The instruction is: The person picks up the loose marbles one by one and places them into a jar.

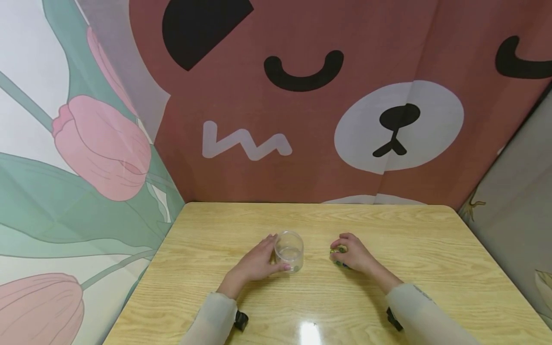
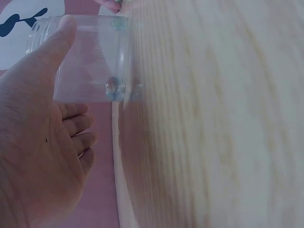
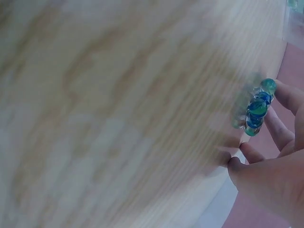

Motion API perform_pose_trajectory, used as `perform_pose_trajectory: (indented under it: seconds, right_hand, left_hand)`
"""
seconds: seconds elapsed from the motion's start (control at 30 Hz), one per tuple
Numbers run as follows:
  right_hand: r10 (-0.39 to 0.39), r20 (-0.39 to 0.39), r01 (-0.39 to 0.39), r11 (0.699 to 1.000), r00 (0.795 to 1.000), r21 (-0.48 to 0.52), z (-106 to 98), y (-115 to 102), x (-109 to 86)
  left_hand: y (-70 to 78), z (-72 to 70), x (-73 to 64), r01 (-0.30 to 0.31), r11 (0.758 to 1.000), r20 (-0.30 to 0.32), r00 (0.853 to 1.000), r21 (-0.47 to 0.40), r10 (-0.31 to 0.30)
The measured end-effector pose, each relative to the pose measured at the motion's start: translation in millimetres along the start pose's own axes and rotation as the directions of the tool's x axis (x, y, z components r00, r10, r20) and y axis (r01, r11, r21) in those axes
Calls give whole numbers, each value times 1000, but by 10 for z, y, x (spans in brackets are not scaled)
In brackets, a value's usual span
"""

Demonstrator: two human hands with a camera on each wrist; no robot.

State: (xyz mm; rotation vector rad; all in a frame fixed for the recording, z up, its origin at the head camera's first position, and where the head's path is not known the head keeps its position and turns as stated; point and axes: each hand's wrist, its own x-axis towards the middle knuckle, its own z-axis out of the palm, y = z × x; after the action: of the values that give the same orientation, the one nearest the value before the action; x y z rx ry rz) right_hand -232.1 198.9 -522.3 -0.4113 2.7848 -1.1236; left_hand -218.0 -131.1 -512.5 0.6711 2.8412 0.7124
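I list: left hand [image 1: 258, 261], clamped round one clear jar [image 1: 290, 250]; right hand [image 1: 357, 255], curved beside glass marbles [image 3: 258, 108] on table [image 1: 327, 297], grip I cannot tell.

The jar [image 1: 289, 249] stands upright on the bench [image 1: 431, 254], left of centre. At least 2 marbles [image 2: 113, 86] lie at the bottom of the jar. The left grip [image 1: 258, 262] sits on the jar's left, thumb at the near side. Right of the jar, and apart from it, a marble cluster [image 3: 258, 108] rests on the bench at the right grip [image 1: 357, 254]. The rear cloth [image 1: 302, 182] hangs behind the bench; the left cloth [image 1: 26, 201] and right cloth [image 1: 517, 201] flank its 2 sides.
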Motion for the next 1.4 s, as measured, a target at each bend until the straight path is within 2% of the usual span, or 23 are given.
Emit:
perform_pose_trajectory:
  seconds: [0.33, 0.73, 1.1, 1.4]
  right_hand:
    - [5, -43, -8, 998, 999, -64, 44, -65, 24]
    - [11, -63, -16, 996, 998, -85, 56, -109, 22]
    - [-14, -93, 12, 1000, 996, -22, 39, -104, 24]
    - [-94, -124, 100, 994, 988, 42, 36, -133, 13]
  left_hand:
    - [4, -6, -6, -7, 1000, 2, 1000, -4, 7]
    - [5, -10, -7, -3, 1000, 9, 1000, -10, 3]
    - [7, -22, -14, 4, 1000, 13, 1000, -9, -4]
    - [11, -22, -12, 9, 1000, 15, 1000, -22, -9]
